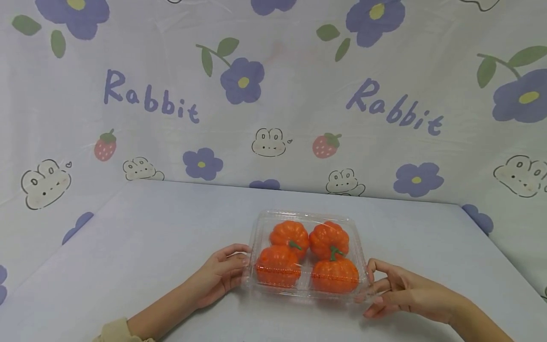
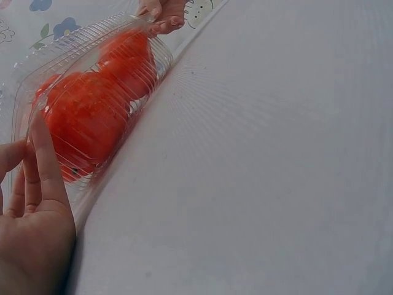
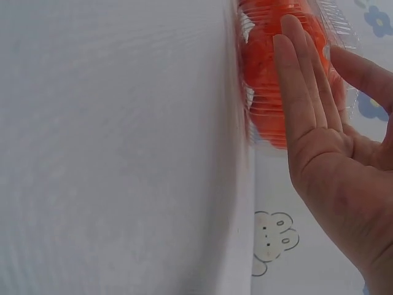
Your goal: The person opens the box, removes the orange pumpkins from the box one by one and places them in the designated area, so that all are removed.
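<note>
A clear plastic clamshell box (image 1: 306, 285) with its lid down sits on the table, holding several small orange pumpkins (image 1: 289, 236) with green stems. My left hand (image 1: 222, 275) pinches the box's left edge between thumb and fingers; in the left wrist view one finger (image 2: 46, 153) lies along the ribbed side. At the right edge, near the front corner, my right hand (image 1: 410, 294) holds the rim. The right wrist view shows that hand's fingers (image 3: 301, 86) stretched along the box side and its thumb at the rim.
A white cloth covers the table (image 1: 141, 237). Behind it hangs a pale curtain (image 1: 295, 104) printed with rabbits, purple flowers and strawberries. The table's far edge runs a little behind the box.
</note>
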Action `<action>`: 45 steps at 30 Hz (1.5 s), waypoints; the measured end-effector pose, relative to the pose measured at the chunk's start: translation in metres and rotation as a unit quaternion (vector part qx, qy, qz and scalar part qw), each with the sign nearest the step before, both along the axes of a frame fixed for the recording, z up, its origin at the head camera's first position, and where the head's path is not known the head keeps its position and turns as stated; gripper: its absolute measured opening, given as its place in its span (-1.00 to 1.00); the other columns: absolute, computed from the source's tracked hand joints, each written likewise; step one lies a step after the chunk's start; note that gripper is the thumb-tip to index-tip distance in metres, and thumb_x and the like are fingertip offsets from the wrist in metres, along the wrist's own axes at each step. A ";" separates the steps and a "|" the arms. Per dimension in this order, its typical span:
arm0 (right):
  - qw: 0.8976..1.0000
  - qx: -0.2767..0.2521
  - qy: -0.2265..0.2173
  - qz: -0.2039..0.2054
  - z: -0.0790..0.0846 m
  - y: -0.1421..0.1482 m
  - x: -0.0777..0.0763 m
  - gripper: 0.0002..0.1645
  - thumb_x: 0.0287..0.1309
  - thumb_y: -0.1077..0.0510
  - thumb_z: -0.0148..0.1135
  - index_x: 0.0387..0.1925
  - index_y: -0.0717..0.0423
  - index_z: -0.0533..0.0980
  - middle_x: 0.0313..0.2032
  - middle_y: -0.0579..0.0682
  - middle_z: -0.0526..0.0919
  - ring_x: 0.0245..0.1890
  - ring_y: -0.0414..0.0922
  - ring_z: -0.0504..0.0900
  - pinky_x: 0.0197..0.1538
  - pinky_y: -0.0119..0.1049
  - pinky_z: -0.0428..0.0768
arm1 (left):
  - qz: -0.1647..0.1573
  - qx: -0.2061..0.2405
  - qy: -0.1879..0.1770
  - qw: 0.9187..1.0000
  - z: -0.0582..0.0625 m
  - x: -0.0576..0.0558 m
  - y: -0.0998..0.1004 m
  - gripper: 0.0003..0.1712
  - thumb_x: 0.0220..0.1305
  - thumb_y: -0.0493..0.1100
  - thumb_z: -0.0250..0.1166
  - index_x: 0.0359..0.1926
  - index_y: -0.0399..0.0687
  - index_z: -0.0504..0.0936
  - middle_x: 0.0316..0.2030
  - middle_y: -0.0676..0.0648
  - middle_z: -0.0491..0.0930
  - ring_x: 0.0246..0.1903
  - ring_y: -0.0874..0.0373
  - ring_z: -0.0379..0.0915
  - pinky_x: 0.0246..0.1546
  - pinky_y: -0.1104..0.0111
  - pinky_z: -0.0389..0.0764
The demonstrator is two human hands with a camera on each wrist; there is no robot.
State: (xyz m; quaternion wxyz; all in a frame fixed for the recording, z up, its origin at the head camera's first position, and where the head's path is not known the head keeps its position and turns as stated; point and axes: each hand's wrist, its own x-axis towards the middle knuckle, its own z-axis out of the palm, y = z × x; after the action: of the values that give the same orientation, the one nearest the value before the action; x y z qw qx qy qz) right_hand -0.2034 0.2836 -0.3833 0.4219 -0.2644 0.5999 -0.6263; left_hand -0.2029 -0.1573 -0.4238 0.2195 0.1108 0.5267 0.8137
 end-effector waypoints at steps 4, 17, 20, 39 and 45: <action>1.000 -0.023 -0.002 0.003 -0.001 -0.002 0.000 -0.65 0.50 0.44 -0.11 0.06 -0.04 0.35 0.13 0.11 0.76 0.11 0.00 0.77 0.25 -0.13 0.68 | -0.002 0.008 -0.005 1.000 0.001 0.000 0.000 -0.77 0.56 -0.35 0.10 0.10 -0.01 0.54 -0.17 0.05 0.62 -0.20 0.29 0.64 -0.13 0.49 0.72; 1.000 -0.025 0.011 -0.004 0.000 -0.007 0.004 -0.66 0.47 0.47 -0.06 -0.01 -0.02 0.43 0.04 0.09 0.80 0.08 -0.08 0.78 0.23 -0.14 0.69 | -0.006 0.013 -0.002 1.000 0.002 0.001 -0.001 -0.76 0.57 -0.34 0.09 0.11 -0.01 0.54 -0.15 0.04 0.63 -0.19 0.27 0.65 -0.13 0.48 0.73; 1.000 -0.021 0.020 -0.009 0.000 -0.008 0.006 -0.68 0.46 0.47 -0.03 -0.03 0.00 0.43 0.03 0.10 0.80 0.06 -0.10 0.79 0.20 -0.15 0.71 | -0.005 0.010 0.000 1.000 0.002 0.001 -0.001 -0.75 0.56 -0.35 0.09 0.11 -0.02 0.54 -0.15 0.04 0.63 -0.18 0.27 0.64 -0.13 0.48 0.73; 0.998 0.002 0.061 -0.023 0.000 -0.009 0.007 -0.88 0.40 0.46 0.00 -0.10 0.32 0.30 -0.09 0.09 0.82 -0.02 -0.10 0.81 0.11 -0.15 0.75 | -0.004 0.001 -0.004 1.000 0.000 0.000 -0.002 -0.76 0.57 -0.33 0.11 0.14 -0.03 0.53 -0.14 0.04 0.64 -0.19 0.28 0.64 -0.13 0.48 0.73; 0.998 0.009 0.059 -0.026 0.001 -0.009 0.007 -0.88 0.39 0.46 0.00 -0.11 0.34 0.28 -0.08 0.12 0.82 -0.03 -0.08 0.81 0.11 -0.15 0.75 | -0.004 0.002 -0.004 1.000 -0.001 -0.002 -0.001 -0.75 0.56 -0.34 0.11 0.14 -0.04 0.53 -0.13 0.04 0.63 -0.19 0.29 0.64 -0.14 0.48 0.73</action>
State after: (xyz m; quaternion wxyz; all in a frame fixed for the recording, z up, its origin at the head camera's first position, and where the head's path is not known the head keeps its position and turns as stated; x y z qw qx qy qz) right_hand -0.1968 0.2745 -0.3828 0.3717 -0.2810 0.6361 -0.6150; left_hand -0.2045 -0.1588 -0.4248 0.2245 0.1101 0.5237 0.8144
